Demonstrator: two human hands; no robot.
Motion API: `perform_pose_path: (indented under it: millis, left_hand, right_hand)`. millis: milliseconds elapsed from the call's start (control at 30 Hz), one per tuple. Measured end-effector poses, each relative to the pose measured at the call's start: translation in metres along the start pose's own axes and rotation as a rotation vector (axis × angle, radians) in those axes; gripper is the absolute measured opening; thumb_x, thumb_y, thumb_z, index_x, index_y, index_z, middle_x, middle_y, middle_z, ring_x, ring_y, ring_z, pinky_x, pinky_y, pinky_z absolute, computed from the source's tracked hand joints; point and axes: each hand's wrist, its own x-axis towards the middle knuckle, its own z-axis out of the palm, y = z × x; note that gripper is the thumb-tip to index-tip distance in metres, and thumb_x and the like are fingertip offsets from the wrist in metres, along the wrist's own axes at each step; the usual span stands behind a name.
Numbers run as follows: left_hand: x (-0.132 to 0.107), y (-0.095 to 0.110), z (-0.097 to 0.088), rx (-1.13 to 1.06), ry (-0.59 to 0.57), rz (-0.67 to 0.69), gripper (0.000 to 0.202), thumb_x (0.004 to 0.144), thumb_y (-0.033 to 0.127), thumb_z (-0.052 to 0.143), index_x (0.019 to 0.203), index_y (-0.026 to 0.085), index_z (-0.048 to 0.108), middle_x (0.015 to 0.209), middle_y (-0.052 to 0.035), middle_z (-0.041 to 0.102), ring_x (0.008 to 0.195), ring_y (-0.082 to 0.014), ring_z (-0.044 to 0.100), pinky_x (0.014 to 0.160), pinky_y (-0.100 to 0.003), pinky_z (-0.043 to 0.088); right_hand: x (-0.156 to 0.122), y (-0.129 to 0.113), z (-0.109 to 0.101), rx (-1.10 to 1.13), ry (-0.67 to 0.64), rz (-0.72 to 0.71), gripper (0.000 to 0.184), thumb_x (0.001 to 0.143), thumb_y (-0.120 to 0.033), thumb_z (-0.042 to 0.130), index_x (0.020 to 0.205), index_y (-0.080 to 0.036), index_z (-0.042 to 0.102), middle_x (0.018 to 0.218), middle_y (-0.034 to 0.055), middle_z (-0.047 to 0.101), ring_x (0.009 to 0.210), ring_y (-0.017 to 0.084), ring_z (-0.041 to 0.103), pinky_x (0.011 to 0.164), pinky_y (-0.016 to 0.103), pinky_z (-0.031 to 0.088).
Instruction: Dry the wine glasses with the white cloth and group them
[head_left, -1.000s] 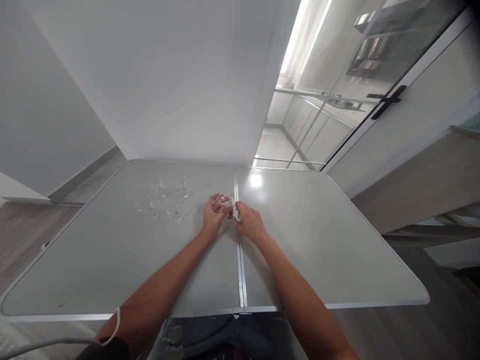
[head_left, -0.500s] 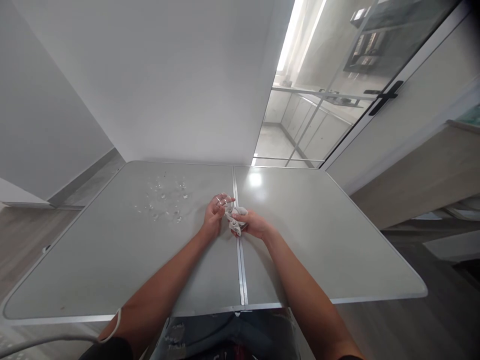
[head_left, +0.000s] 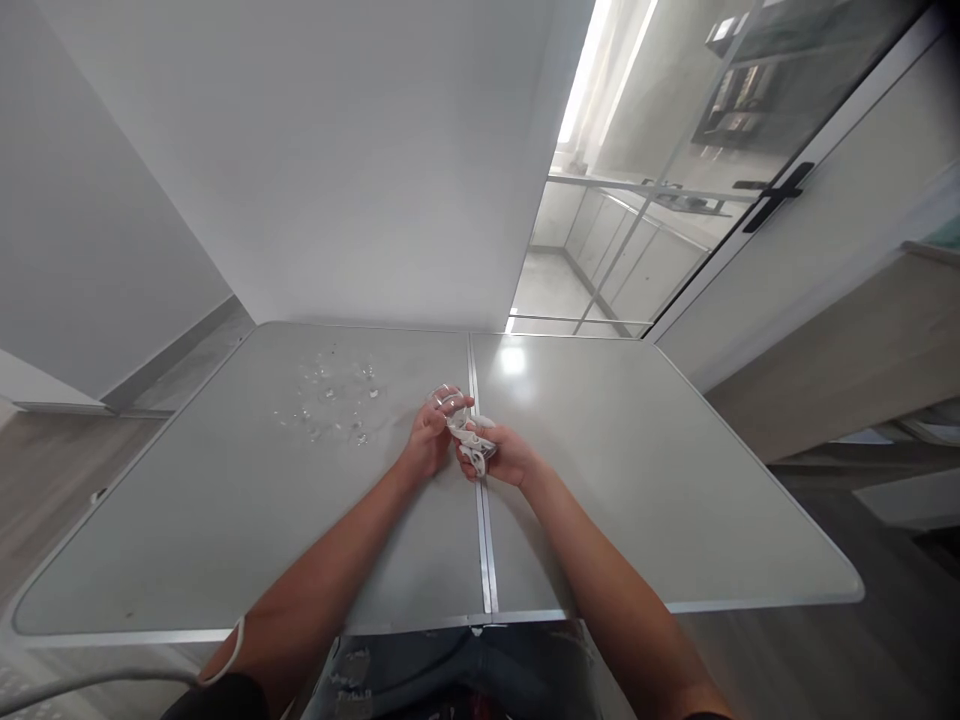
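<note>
Over the middle of the table (head_left: 637,470), close to the shiny metal strip (head_left: 486,560), the person's two hands are almost together. The left hand (head_left: 425,437) has its fingers curled round a clear round thing (head_left: 448,401), maybe a glass, which pokes out on the far side of the grip. The right hand (head_left: 508,455) is folded round a bunched white cloth (head_left: 471,438), with some of it sticking out on the near side. The cloth and the clear thing are side by side between the hands, and it is hard to tell just where they touch. Left of the left hand, well apart from it, many clear drops (head_left: 330,394) dot the table; they look like water.

The clear thing is likely light, hard and stiff, and it may crack if it falls. It could be slippery if wet, so it is best held gently round its side, with the fingers spread out. The cloth looks soft and floppy, so a bunch of it is easy to hold anywhere.
</note>
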Motion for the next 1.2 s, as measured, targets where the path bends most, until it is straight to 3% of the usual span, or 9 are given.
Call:
perform_pose_path:
  millis: [200,300,367,500,600,700,833,933,1200]
  left_hand:
    - [0.009,-0.012,-0.003,0.207,0.193,0.156,0.064,0.07,0.046,0.087,0.12,0.021,0.058,0.116,-0.0132,0.071,0.112,-0.0265,0.066,0.093,-0.037,0.051]
    - [0.01,-0.014,-0.005,0.255,0.225,0.187,0.063,0.071,0.044,0.087,0.121,0.021,0.056,0.117,-0.0123,0.071,0.111,-0.0254,0.067,0.091,-0.036,0.053]
    - [0.009,-0.011,-0.006,0.204,0.204,0.15,0.059,0.075,0.046,0.083,0.122,0.02,0.057,0.117,-0.0127,0.071,0.108,-0.0251,0.068,0.089,-0.035,0.054]
    - [0.003,-0.004,-0.005,0.024,0.017,-0.038,0.063,0.077,0.057,0.077,0.125,0.02,0.059,0.123,-0.0144,0.069,0.098,-0.0258,0.069,0.078,-0.036,0.055]
    - [0.002,-0.003,-0.004,-0.015,-0.03,-0.044,0.068,0.073,0.06,0.079,0.126,0.022,0.059,0.123,-0.0125,0.068,0.097,-0.0249,0.068,0.074,-0.034,0.055]
    - [0.005,-0.009,-0.004,0.098,0.082,0.042,0.061,0.076,0.054,0.08,0.122,0.02,0.059,0.115,-0.0116,0.07,0.098,-0.0233,0.068,0.08,-0.034,0.054]
    - [0.011,-0.017,-0.005,0.347,0.259,0.171,0.057,0.072,0.04,0.086,0.117,0.019,0.059,0.111,-0.0098,0.071,0.106,-0.0229,0.067,0.091,-0.034,0.053]
    - [0.011,-0.015,-0.006,0.335,0.266,0.173,0.057,0.073,0.04,0.086,0.118,0.019,0.059,0.113,-0.0105,0.071,0.108,-0.0233,0.067,0.088,-0.032,0.055]
    - [0.003,-0.003,-0.001,-0.008,-0.012,-0.016,0.069,0.072,0.056,0.082,0.125,0.02,0.056,0.126,-0.0149,0.067,0.094,-0.0242,0.069,0.071,-0.032,0.056]
  right_hand:
    - [0.009,0.003,-0.001,-0.915,0.551,-0.307,0.016,0.087,-0.037,0.061,0.084,-0.021,0.056,0.083,0.0046,0.062,0.077,0.021,0.056,0.068,0.03,0.041]
    - [0.011,0.005,0.005,-1.188,0.694,-0.337,0.007,0.086,-0.027,0.058,0.09,-0.022,0.056,0.094,0.0077,0.064,0.088,0.023,0.056,0.072,0.03,0.039]
    - [0.009,0.003,0.009,-1.038,0.625,-0.292,0.013,0.086,-0.034,0.059,0.087,-0.022,0.054,0.088,0.0067,0.063,0.084,0.023,0.057,0.071,0.03,0.041]
    - [0.003,-0.003,0.008,-0.26,0.171,-0.069,0.035,0.088,-0.056,0.054,0.089,-0.021,0.054,0.074,0.0033,0.06,0.063,0.021,0.058,0.064,0.034,0.047]
    - [0.0,-0.005,0.002,0.02,-0.019,0.039,0.043,0.085,-0.064,0.055,0.092,-0.021,0.055,0.069,0.0015,0.058,0.056,0.019,0.056,0.06,0.035,0.048]
    - [0.004,-0.003,-0.002,-0.192,0.179,-0.053,0.039,0.082,-0.059,0.061,0.089,-0.021,0.055,0.072,0.0013,0.059,0.062,0.019,0.057,0.063,0.033,0.046]
    - [0.011,0.006,0.001,-0.943,0.647,-0.295,0.018,0.086,-0.038,0.06,0.083,-0.021,0.055,0.081,0.0047,0.063,0.079,0.021,0.058,0.069,0.03,0.04]
    - [0.013,0.009,0.006,-1.152,0.752,-0.347,0.009,0.088,-0.031,0.056,0.088,-0.022,0.056,0.088,0.0066,0.065,0.086,0.022,0.058,0.07,0.029,0.038]
    - [0.003,-0.005,0.002,0.06,0.195,-0.042,0.037,0.083,-0.054,0.067,0.092,-0.018,0.062,0.072,0.0037,0.066,0.053,0.017,0.057,0.051,0.032,0.049]
